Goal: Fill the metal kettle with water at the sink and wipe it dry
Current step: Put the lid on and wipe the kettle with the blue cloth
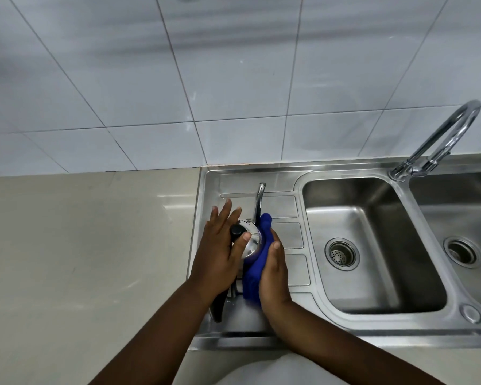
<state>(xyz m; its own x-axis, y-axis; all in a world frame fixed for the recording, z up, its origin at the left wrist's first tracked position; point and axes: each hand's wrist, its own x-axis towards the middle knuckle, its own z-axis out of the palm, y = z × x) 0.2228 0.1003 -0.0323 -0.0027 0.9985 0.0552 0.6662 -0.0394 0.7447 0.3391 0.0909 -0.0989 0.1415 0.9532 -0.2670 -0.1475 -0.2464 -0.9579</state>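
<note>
The shiny metal kettle [251, 241] stands on the steel drainboard [292, 237] left of the sink basins. Its thin spout points away toward the wall, and its black handle sticks out toward me under my left wrist. My left hand [220, 245] lies over the lid, thumb beside the black lid knob [237, 230], fingers spread. My right hand [274, 273] presses a blue cloth [257, 262] against the kettle's right side. Most of the kettle body is hidden by hands and cloth.
A double steel sink lies to the right, the nearer basin [372, 245] with a round drain strainer. A curved chrome faucet [442, 140] rises at the back right. A beige countertop [81, 259] stretches left. A white tiled wall stands behind.
</note>
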